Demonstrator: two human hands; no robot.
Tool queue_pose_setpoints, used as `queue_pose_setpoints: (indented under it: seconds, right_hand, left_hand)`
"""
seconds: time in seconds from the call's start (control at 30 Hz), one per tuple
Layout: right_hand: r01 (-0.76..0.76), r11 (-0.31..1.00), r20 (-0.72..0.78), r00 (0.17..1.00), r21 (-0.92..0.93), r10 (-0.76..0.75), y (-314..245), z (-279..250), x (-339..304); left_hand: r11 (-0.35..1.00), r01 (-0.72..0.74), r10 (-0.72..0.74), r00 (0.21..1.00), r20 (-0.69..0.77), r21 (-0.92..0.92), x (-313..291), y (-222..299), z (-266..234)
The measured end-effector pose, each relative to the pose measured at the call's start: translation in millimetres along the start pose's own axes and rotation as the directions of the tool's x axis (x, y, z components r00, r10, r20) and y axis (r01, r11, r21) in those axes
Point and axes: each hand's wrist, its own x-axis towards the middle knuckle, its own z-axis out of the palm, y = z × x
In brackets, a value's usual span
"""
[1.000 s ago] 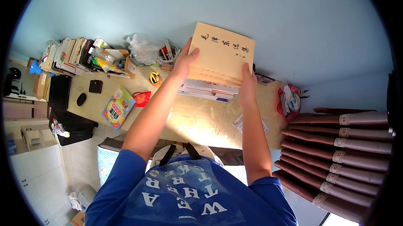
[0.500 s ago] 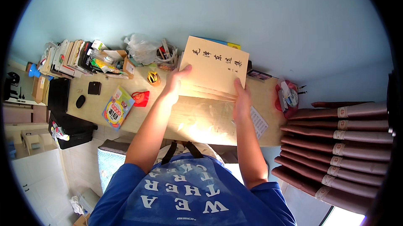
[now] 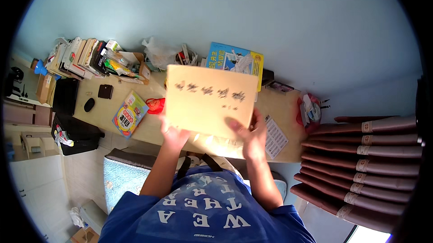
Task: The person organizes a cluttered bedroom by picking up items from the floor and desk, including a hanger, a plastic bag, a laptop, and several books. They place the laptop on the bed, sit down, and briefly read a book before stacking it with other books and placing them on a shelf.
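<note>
A cream-coloured book (image 3: 205,114) with dark handwritten-style characters on its cover is held up in front of me, over the desk. My left hand (image 3: 173,130) grips its lower left corner, most of the fingers hidden beneath it. At the lower right corner my right hand (image 3: 252,132) holds it, the thumb lying on the cover and the fingers behind. The cover looks slightly blurred. Behind the book, a blue and yellow picture book (image 3: 234,59) leans against the wall.
A row of books (image 3: 81,58) stands at the desk's back left, beside a box of odds and ends (image 3: 135,64). On the desk (image 3: 101,119) lie a colourful book (image 3: 130,113), a black mouse (image 3: 89,104) and a printed sheet (image 3: 274,138). Brown curtains (image 3: 361,166) hang at right.
Both hands have brought the cream book lower, nearer to me and slightly left. Its tilt has changed, and the blue and yellow picture book behind now shows.
</note>
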Motion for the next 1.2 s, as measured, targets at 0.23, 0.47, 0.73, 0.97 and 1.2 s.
queue_pose_setpoints:
  seconds: [0.23, 0.47, 0.73, 0.97, 1.2]
  right_hand:
    - [-0.246, 0.935, 0.081, 0.969, 0.255, 0.233, 55, 49, -17]
    - [0.358, 0.850, 0.206, 0.932, -0.387, -0.299, 110, 65, -44]
    - [-0.489, 0.840, 0.801, 0.587, 0.232, 0.120, 74, 33, 8]
    - [0.383, 0.782, 0.767, 0.615, -0.493, 0.182, 80, 42, 30]
    - [-0.141, 0.966, 0.590, 0.769, -0.216, 0.244, 190, 8, 48]
  left_hand:
    - [0.944, -0.175, 0.137, 0.979, -0.148, -0.281, -49, 15, -6]
    - [0.970, -0.093, 0.034, 0.968, -0.250, -0.226, -67, -11, -32]
    - [0.998, -0.049, 0.047, 0.997, -0.057, -0.029, -93, 57, -86]
    - [0.876, 0.099, 0.000, 0.978, -0.206, 0.472, -89, 48, -68]
    - [0.253, -0.115, 0.150, 0.986, 0.078, 0.961, -50, 16, -96]
